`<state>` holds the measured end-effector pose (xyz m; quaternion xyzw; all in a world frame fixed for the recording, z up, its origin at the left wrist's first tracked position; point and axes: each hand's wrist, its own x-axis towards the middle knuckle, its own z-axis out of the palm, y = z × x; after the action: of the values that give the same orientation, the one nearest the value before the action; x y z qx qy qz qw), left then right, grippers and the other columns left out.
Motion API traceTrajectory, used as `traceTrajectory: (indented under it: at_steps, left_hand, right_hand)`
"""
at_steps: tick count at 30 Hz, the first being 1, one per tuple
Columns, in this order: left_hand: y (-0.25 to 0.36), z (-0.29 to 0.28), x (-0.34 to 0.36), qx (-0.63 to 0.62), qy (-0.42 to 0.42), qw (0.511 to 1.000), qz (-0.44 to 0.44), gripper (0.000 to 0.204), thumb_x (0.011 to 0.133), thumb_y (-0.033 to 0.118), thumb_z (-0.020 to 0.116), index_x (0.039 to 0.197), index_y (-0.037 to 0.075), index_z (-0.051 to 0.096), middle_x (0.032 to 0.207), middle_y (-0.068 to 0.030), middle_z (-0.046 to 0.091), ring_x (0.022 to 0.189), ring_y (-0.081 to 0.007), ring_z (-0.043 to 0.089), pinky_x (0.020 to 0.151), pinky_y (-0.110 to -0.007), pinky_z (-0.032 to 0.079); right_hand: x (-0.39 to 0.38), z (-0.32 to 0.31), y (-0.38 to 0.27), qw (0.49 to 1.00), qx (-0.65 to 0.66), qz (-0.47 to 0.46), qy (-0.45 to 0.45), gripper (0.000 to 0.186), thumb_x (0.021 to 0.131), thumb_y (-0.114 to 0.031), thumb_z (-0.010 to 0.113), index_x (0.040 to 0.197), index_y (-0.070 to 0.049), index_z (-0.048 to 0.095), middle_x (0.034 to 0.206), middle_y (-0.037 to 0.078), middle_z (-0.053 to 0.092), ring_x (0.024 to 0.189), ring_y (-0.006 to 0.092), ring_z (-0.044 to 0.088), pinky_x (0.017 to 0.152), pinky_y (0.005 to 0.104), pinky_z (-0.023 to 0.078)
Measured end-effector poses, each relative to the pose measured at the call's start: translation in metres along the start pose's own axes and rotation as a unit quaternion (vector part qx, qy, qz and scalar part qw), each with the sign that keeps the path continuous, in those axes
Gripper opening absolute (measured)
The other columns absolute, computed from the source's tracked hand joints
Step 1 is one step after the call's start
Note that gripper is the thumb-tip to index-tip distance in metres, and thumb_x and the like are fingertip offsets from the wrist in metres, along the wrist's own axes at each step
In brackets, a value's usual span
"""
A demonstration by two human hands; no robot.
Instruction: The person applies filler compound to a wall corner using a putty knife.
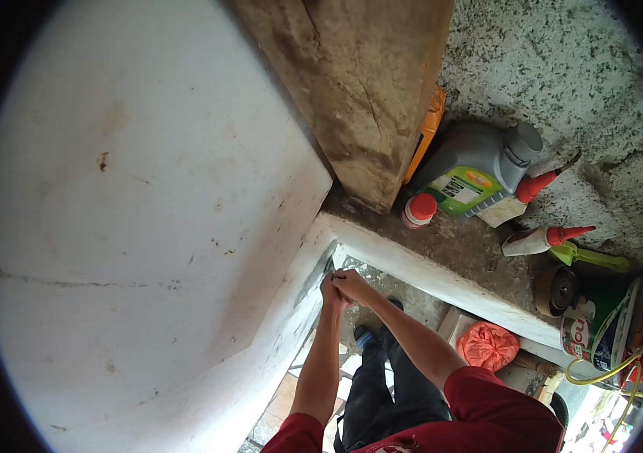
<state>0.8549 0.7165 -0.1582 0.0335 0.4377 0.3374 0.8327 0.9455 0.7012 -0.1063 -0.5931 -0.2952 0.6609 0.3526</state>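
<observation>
From where I stand, a broad white wall [148, 189] fills the left, marked with a dark crack and brown specks. Toward its lower corner the surface turns to a grey patch [312, 275], and the work is right beside it. The left hand [330, 292] is curled in close against the other; its fingers are hidden, so I can't tell whether it has hold of anything. A slim dark piece [339, 277] shows across the top of the paired hands, at the inner corner where wall meets ledge. The right hand [352, 285] looks closed around it, though its far end is too small to make out.

To my mind, a spot this tight wants short, even strokes, light pressure near the edge, and both wrists steadying each other. The arms reach well out from the body, so standing nearer would probably give better control.

Farther right, the ledge [480, 253] carries a small red-capped bottle [419, 211], a grey jug [480, 162] and a brown roll [556, 291]. They sit apart from the hands, but I'd mind the right elbow near the red bag [488, 345] below.
</observation>
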Motion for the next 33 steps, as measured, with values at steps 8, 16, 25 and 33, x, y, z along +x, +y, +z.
traceTrajectory:
  at_steps: [8,16,25,33]
  left_hand:
    - [-0.028,-0.042,-0.034,0.113,0.053,0.992,0.013,0.035,0.088,0.035,0.034,0.102,0.004,0.045,0.09,-0.0132,0.054,0.077,-0.0225,0.056,0.067,-0.039,0.046]
    - [0.001,-0.043,-0.244,0.364,0.086,0.908,0.19,0.041,0.088,0.025,0.043,0.12,0.003,0.029,0.107,-0.0155,0.052,0.093,-0.0235,0.055,0.079,-0.034,0.044]
    - [0.031,0.048,-0.26,0.52,0.062,0.772,0.361,0.025,0.09,0.012,0.036,0.107,-0.004,0.046,0.088,-0.0125,0.062,0.082,-0.0172,0.058,0.079,-0.026,0.042]
    - [-0.023,0.027,-0.158,0.407,0.095,0.863,0.285,0.045,0.089,0.019,0.039,0.125,-0.004,0.027,0.125,-0.0192,0.037,0.108,-0.0216,0.045,0.088,-0.028,0.036]
  right_hand:
    - [-0.036,-0.019,0.031,0.989,0.051,0.104,-0.095,0.017,0.08,-0.014,0.044,0.087,-0.001,0.053,0.053,0.006,0.047,0.037,0.0131,0.043,0.032,0.0261,0.032]
    - [-0.125,-0.011,0.068,0.976,-0.073,0.192,-0.076,0.036,0.074,-0.003,0.036,0.11,-0.003,0.039,0.068,0.011,0.052,0.046,0.016,0.053,0.036,0.0285,0.042]
    - [-0.115,0.032,0.011,0.997,-0.034,0.063,0.022,0.044,0.083,-0.014,0.035,0.126,-0.006,0.028,0.06,0.007,0.049,0.038,0.0117,0.045,0.032,0.0263,0.037]
    - [-0.032,0.028,0.0,0.994,-0.039,0.094,0.025,0.049,0.083,-0.016,0.038,0.13,-0.009,0.026,0.064,0.008,0.05,0.038,0.0132,0.043,0.031,0.0265,0.036]
